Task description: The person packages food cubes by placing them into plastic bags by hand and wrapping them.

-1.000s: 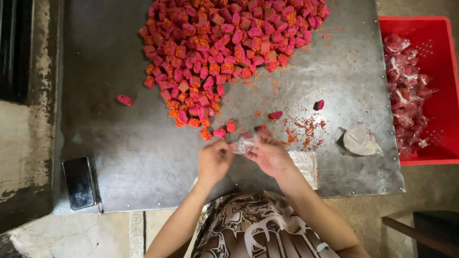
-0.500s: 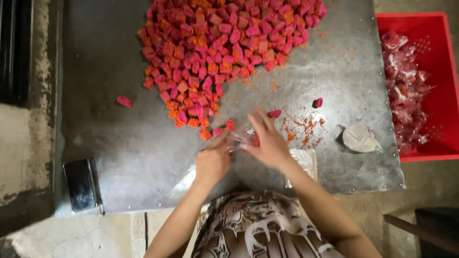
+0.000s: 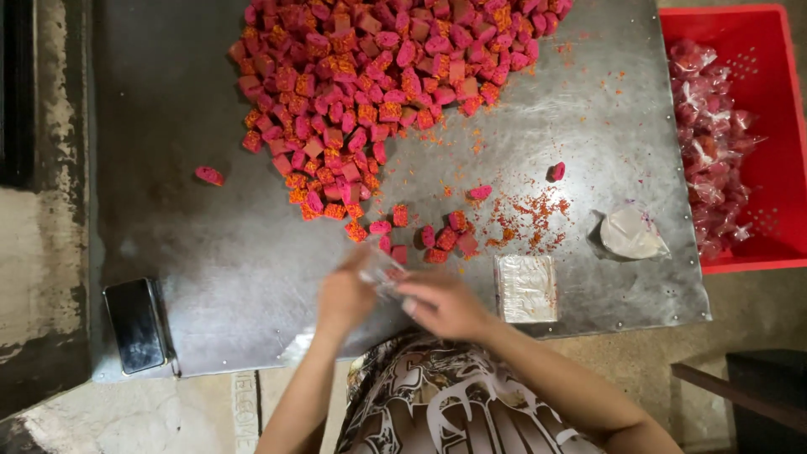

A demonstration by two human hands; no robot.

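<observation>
Holding one clear wrapper [image 3: 382, 271], seemingly, two hands: left hand [image 3: 343, 296], right hand [image 3: 444, 304].

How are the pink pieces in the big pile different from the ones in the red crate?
The pile lies bare and loose on the metal table; the pieces in the red crate sit inside clear bags. The pile shows orange crumbs; the bagged ones look shiny and paler. Both are pink-red chunks.
</observation>
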